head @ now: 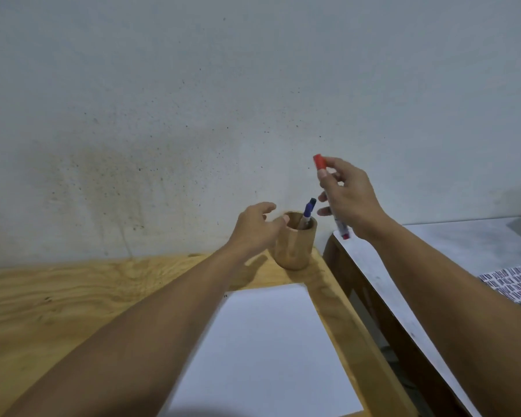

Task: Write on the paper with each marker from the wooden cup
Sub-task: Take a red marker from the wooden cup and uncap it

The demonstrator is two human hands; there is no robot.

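A round wooden cup point(295, 248) stands at the far right corner of the plywood table point(73, 296), close to the wall. A blue-capped marker point(307, 212) leans inside it. My right hand point(351, 200) is raised above and right of the cup, holding a red-capped marker point(328, 191) nearly upright, cap up. My left hand point(257, 227) hovers beside the cup's left rim with fingers apart; its thumb is at the rim, touching or not I cannot tell. A blank white sheet of paper point(271, 350) lies on the table in front of the cup.
A pale speckled wall point(223, 100) rises right behind the table. To the right, across a narrow gap, is a lower grey surface point(463, 251) with a dark wooden edge and a sheet of printed labels point(515, 282).
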